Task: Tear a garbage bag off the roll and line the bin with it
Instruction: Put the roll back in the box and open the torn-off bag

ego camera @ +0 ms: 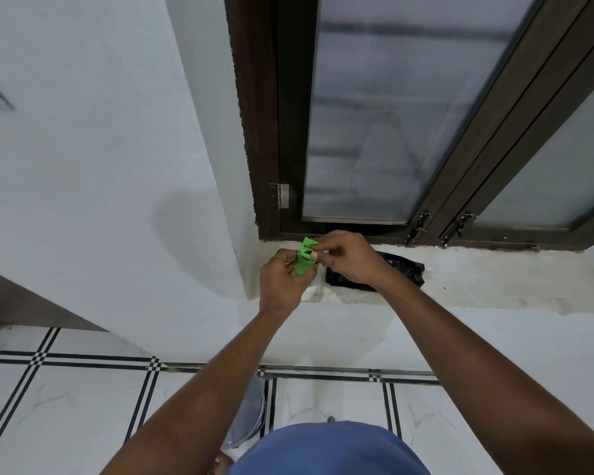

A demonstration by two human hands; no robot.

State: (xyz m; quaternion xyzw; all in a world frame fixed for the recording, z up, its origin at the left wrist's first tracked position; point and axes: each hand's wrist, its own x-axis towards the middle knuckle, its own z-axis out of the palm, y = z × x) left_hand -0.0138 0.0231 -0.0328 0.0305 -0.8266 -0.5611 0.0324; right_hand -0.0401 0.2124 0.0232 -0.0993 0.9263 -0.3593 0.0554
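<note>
A small green paper label (305, 256) with black print is pinched between both hands above the window sill. My left hand (283, 282) grips its lower part from below. My right hand (348, 257) pinches its upper edge with thumb and fingertips. Behind my right hand, a black garbage bag roll (405, 269) lies on the pale stone sill (494, 279), partly hidden by the wrist. On the floor below, the rounded grey edge of a bin (249, 416) shows between my forearms, mostly covered by my left arm and blue shirt.
A dark-framed window with frosted glass (391, 114) stands right behind the sill, with latches (419, 228) at its base. A white wall (100, 166) juts out on the left. White floor tiles with black lines (66, 406) lie below.
</note>
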